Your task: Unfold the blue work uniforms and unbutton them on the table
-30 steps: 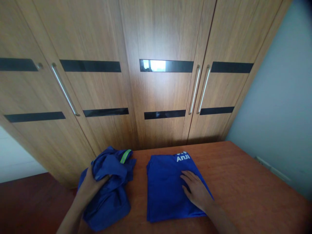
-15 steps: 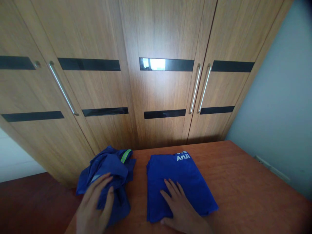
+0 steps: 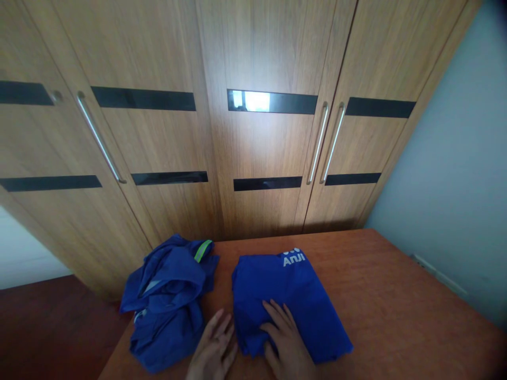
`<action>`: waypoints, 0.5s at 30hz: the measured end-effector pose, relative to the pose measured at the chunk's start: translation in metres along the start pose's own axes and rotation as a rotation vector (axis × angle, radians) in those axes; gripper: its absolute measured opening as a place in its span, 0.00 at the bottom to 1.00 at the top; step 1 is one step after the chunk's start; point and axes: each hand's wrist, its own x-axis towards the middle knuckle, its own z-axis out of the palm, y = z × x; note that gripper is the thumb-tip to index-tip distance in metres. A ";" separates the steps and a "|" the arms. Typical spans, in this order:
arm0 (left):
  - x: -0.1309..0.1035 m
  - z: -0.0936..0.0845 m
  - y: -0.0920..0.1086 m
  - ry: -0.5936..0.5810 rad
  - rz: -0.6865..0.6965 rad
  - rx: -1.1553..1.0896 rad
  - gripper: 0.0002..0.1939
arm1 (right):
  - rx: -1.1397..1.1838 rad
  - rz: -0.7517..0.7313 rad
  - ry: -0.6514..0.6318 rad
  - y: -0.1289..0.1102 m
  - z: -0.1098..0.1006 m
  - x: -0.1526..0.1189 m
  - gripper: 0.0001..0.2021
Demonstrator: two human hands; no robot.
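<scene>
A folded bright blue garment (image 3: pixel 293 295) with white lettering at its far edge lies on the reddish-brown table (image 3: pixel 388 295). My right hand (image 3: pixel 285 338) rests on the near part of this garment, fingers spread. Just off its left edge is my left hand (image 3: pixel 214 345), fingers apart and holding nothing. A crumpled darker blue garment (image 3: pixel 170 301) with a yellow-green reflective strip lies in a heap at the table's left side, left of my left hand.
Behind the table stands a wooden wardrobe (image 3: pixel 261 142) with dark strips and long metal handles. A pale wall (image 3: pixel 447 211) with a low socket strip (image 3: pixel 439 277) is at the right. Dark red floor (image 3: pixel 47 322) shows at lower left.
My left hand has moved right, from over the crumpled garment to beside the folded one. The folded garment has shifted slightly left, its near edge now rumpled under my right hand.
</scene>
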 end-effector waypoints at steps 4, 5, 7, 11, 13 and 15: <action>0.005 0.000 -0.006 -0.046 -0.102 -0.116 0.27 | 0.459 0.223 0.197 0.009 0.008 0.000 0.16; 0.006 0.001 -0.008 -0.060 -0.112 -0.116 0.25 | 0.612 0.328 0.259 0.012 0.009 0.000 0.16; 0.009 0.008 -0.011 -0.070 -0.129 -0.115 0.23 | 0.910 0.534 0.385 0.015 0.006 0.001 0.19; 0.011 0.029 -0.014 -0.052 -0.117 -0.043 0.23 | 1.236 0.665 0.513 0.016 -0.002 -0.001 0.24; 0.011 0.038 -0.015 -0.067 -0.067 0.053 0.24 | 1.276 0.617 0.486 0.014 -0.004 -0.002 0.24; 0.012 0.042 -0.016 -0.086 -0.001 0.120 0.25 | 1.236 0.540 0.446 0.011 -0.002 -0.003 0.24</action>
